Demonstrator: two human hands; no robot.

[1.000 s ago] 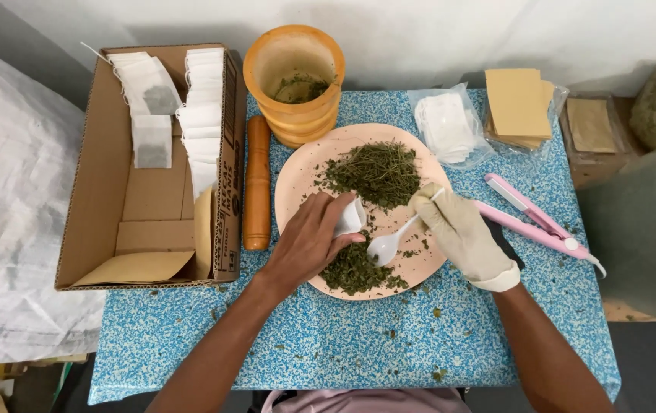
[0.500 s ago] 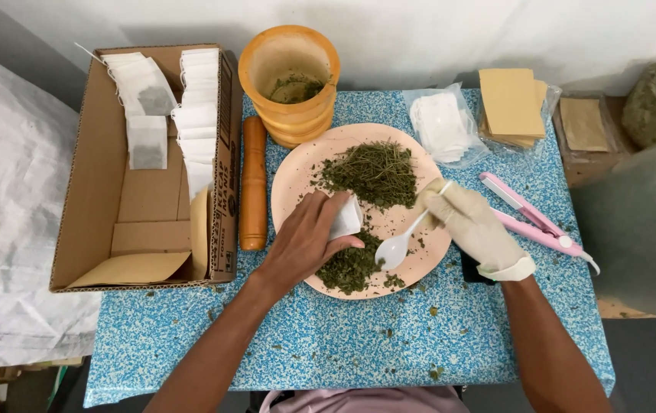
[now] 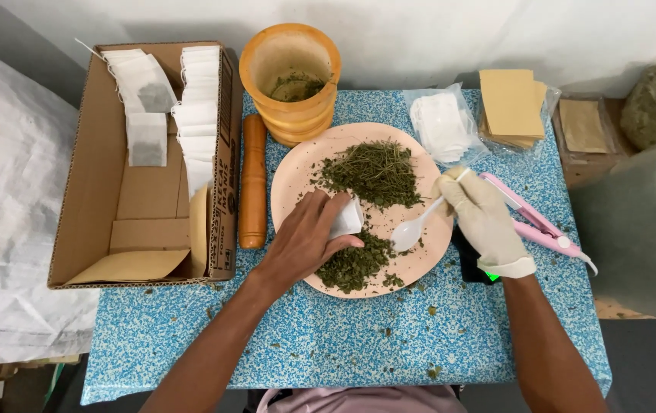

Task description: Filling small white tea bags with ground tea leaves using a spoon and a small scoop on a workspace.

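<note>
A pink plate (image 3: 297,176) holds a heap of dried green herb stems (image 3: 374,172) at the back and crushed herb (image 3: 355,264) at the front. My left hand (image 3: 305,237), bare, holds a small white paper tea bag (image 3: 345,218) over the plate, just above the crushed herb. My right hand (image 3: 485,218) wears a pale glove and grips a white plastic spoon (image 3: 412,229), whose bowl hovers over the plate's right side, apart from the bag.
An open cardboard box (image 3: 144,168) with white tea bags and tan envelopes stands at left. A wooden pestle (image 3: 253,183) and orange mortar (image 3: 291,76) lie behind the plate. A clear pouch of white bags (image 3: 443,126), tan envelopes (image 3: 515,103), a pink sealer (image 3: 534,218) lie at right.
My right hand has drawn the spoon to the right and up, away from the crushed herb and the bag. My left hand has kept the bag almost still.
</note>
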